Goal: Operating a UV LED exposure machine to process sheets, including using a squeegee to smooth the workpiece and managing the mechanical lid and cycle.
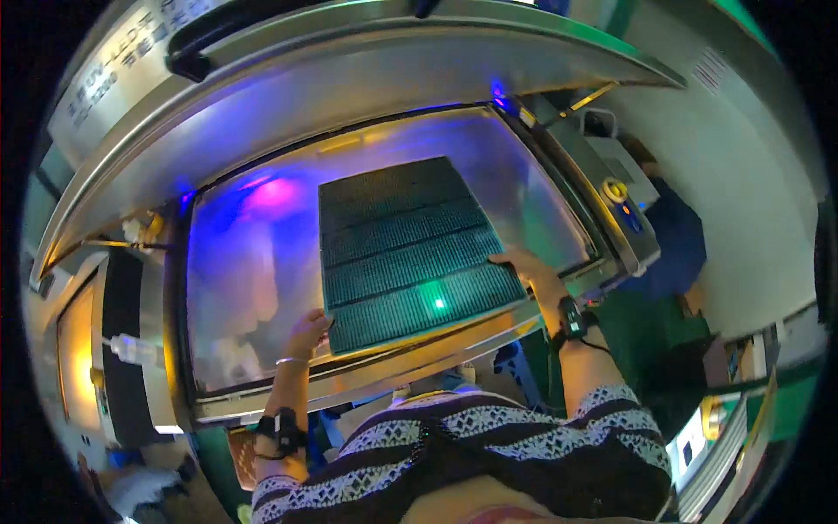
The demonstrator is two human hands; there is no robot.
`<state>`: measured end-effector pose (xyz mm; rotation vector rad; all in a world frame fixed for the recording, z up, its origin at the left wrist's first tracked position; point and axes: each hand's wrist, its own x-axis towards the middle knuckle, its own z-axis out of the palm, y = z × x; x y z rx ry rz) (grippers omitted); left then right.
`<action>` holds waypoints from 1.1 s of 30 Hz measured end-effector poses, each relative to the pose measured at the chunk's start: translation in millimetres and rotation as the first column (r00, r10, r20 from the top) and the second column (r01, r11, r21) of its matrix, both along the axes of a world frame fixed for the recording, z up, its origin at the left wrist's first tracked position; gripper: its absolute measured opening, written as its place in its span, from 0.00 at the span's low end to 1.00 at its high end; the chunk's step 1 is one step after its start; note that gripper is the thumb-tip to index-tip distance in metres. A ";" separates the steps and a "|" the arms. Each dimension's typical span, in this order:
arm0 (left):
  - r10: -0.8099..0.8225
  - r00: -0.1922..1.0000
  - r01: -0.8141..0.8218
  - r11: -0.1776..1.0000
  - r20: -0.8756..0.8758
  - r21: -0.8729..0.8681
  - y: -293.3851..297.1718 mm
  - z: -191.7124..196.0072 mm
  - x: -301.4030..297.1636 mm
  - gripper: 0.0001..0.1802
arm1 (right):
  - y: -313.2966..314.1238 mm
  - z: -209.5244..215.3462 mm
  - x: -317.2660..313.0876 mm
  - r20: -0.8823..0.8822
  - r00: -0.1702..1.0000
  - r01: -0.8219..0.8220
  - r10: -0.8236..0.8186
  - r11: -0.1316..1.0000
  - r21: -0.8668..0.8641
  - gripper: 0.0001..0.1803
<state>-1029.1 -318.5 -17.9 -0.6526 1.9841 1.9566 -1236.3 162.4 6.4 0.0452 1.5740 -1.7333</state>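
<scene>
At the near left corner of the dark ribbed panel [410,253], your left hand [307,334] has its fingers closed on the edge; at the panel's right edge, your right hand [522,266] pinches the side, with its fingertips over the upper face and the underside of the grip hidden. The panel is held between both, over the metal tray [541,192]; whether it touches the tray cannot be told.

Far left beyond the panel, you have dark printed characters on a pale housing [113,87]; far right beyond it, a striped label [710,70], too small to read.

Well left of the panel is a translucent bottle-shaped item [131,349]. Beyond the panel, a raised metal lid [375,70] spans the width. Right of it is a yellow ring [614,189].
</scene>
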 end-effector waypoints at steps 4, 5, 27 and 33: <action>0.120 0.990 -0.123 0.992 -0.070 -0.032 19.2 -5.0 -35.6 0.12 | -7.5 -10.8 -60.0 -0.364 0.879 0.061 0.307 0.686 0.725 0.31; 0.071 0.988 -0.082 0.994 -0.139 -0.071 25.2 -11.6 -63.7 0.12 | 33.9 -30.5 -79.0 -0.689 0.559 0.291 0.461 0.669 0.684 0.29; -0.542 0.833 0.076 0.302 -0.106 -0.950 137.2 -9.7 -27.0 0.30 | -224.2 442.5 70.9 -0.711 -0.458 0.416 0.534 0.835 0.360 0.22; -0.507 0.756 0.493 0.857 -0.415 -0.150 83.6 212.3 55.0 0.20 | -191.6 316.9 106.3 -0.758 -0.373 0.181 0.534 0.844 0.505 0.13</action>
